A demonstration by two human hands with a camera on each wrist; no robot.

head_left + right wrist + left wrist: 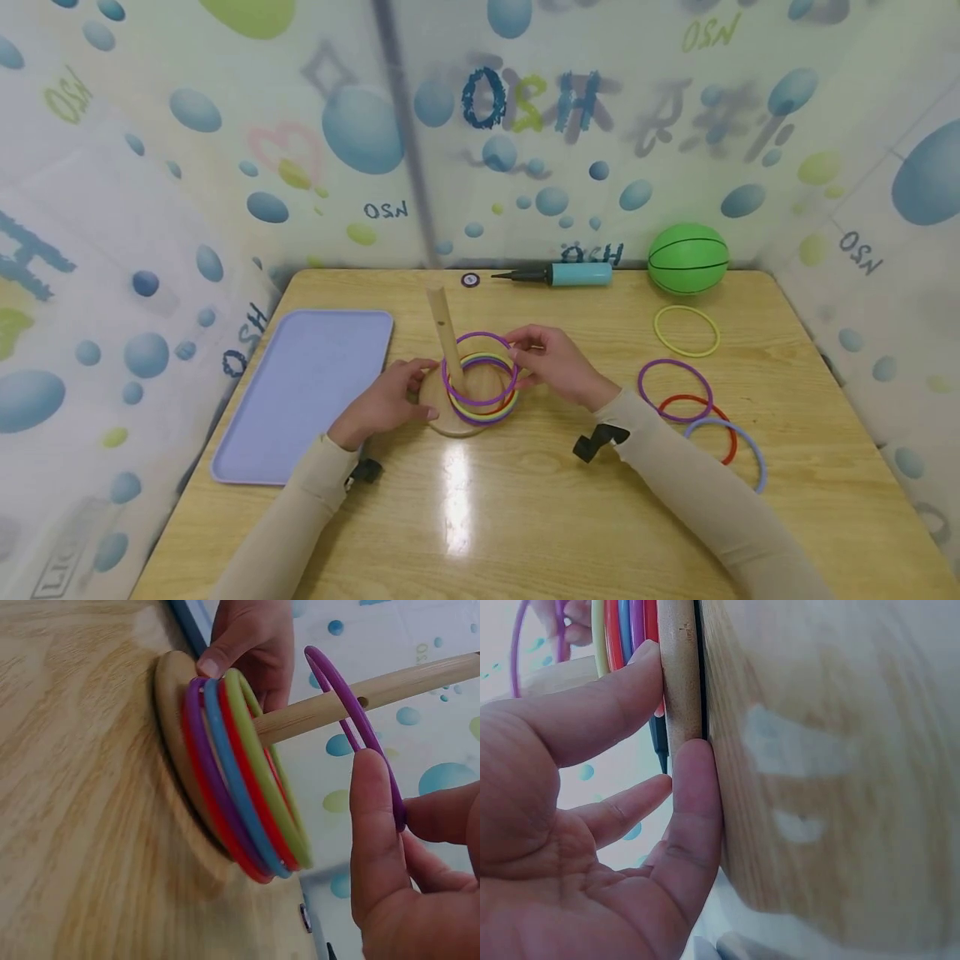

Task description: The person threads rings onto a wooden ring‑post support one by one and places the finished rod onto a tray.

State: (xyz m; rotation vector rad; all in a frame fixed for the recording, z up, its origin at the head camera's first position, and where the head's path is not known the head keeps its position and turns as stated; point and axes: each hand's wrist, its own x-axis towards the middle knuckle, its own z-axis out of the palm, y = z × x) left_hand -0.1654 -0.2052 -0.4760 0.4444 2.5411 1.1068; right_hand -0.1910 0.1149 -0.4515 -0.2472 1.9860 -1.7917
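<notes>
Nearest, two beige sleeves [678,471] reach across the wood-grain counter [547,525]. The left hand [384,404] holds the round base [172,682] at its side, thumb and fingers set apart around the edge. Beside the thumb lies a stack [244,780] of five rings around the post [442,325]: red, purple, blue, red, yellow, counted from the base upward. The right hand [558,362] pinches the held purple ring [353,703] between thumb and fingers, at its right side; that ring encircles the post, tilted, above the stack and apart from it. Assessment: the held ring appears light, smooth and fairly stiff, thin enough to flex slightly under pressure, unlikely to break; a fingertip pinch on the outer rim, away from the post, should suffice, though a loose one may let it slip or swing. The base looks heavier and is best steadied at its edge. To the left lies a lilac tray [311,383]; to the right, loose rings in blue [720,422], red [686,397] and purple [675,362] overlap, with a yellow one [686,355] apart beyond them. At the far edge: a small disc [470,280], a pump [581,274] and a green ball [688,259], before a printed wall [480,196].
</notes>
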